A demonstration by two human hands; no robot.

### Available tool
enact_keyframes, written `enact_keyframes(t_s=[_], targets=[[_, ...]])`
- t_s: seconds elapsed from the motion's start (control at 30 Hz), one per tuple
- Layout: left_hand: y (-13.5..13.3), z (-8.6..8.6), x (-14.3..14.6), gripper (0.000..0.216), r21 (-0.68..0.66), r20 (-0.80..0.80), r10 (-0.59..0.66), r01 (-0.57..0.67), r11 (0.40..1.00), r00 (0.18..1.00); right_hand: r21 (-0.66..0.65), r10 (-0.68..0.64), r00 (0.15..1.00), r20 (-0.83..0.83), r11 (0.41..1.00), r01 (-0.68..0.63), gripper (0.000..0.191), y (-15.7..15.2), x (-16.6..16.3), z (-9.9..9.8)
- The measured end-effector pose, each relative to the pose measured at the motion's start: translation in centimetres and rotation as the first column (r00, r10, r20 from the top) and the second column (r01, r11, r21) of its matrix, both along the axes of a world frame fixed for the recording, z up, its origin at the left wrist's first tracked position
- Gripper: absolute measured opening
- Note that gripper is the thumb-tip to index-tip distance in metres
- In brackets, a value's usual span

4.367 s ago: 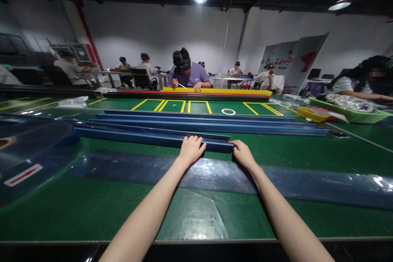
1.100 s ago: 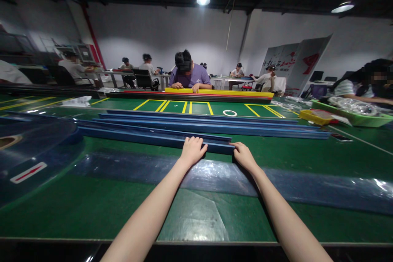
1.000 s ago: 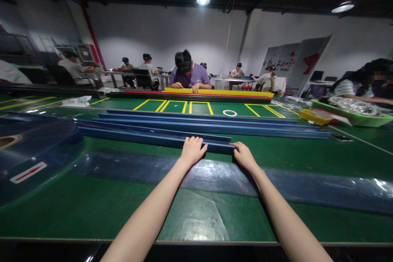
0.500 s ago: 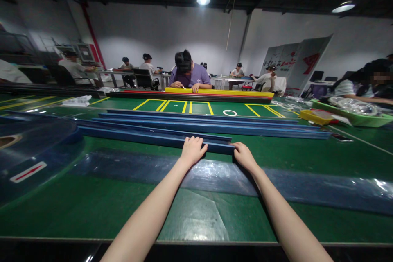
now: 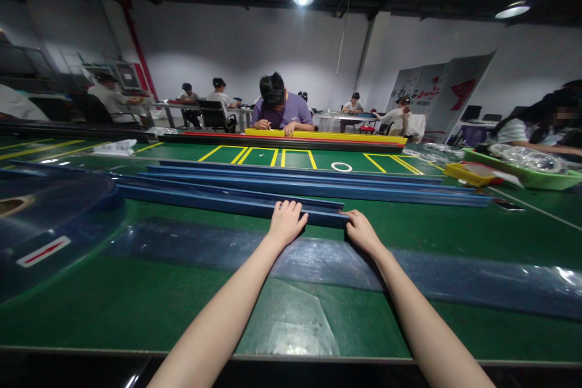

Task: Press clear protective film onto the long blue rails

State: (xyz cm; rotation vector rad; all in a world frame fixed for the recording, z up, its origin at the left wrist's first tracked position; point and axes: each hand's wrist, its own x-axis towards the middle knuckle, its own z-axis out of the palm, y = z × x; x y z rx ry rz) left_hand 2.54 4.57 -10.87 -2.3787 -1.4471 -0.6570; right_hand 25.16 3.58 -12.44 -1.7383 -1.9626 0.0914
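Note:
A long blue strip [image 5: 204, 202] lies across the green table [image 5: 182, 309], its right end in front of me. My left hand [image 5: 285, 222] lies on top of that strip near its end, fingers curled over its far edge. My right hand [image 5: 360, 228] grips the very end of the strip, fingers closed around it. Just below both hands runs a long clear plastic sleeve [image 5: 445, 279] flat on the table. Behind the held strip lie more long blue strips [image 5: 318, 185].
A dark blue curved panel [image 5: 40, 218] with a red-and-white label sits at left. Far across, a person in a purple shirt [image 5: 279, 110] works at yellow and red strips [image 5: 322, 135]. A white ring [image 5: 341, 166], a yellow tray [image 5: 468, 171] and a green tray [image 5: 527, 174] lie at right.
Nothing has visibly changed apart from a slight shift of the camera; both hands stay on the end of the blue strip.

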Motion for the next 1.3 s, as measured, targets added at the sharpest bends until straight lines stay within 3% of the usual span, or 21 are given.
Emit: enact_keyframes(t_s=[0.43, 0.93, 1.3], targets=[[0.3, -0.5, -0.1, 0.032, 0.036, 0.043, 0.025, -0.026, 0.999, 0.999, -0.009, 0.023, 1.0, 0.0, 1.0, -0.023, 0.048, 0.5, 0.5, -0.7], [0.3, 1.3, -0.6, 0.031, -0.131, 0.049, 0.007, 0.0, 0.991, 0.999, -0.022, 0.005, 1.0, -0.012, 1.0, -0.005, 0.047, 0.5, 0.4, -0.5], [0.7, 0.5, -0.9, 0.029, -0.091, 0.068, -0.034, 0.041, 0.995, 0.997, -0.038, 0.02, 0.999, -0.031, 0.999, -0.021, 0.047, 0.5, 0.4, -0.3]])
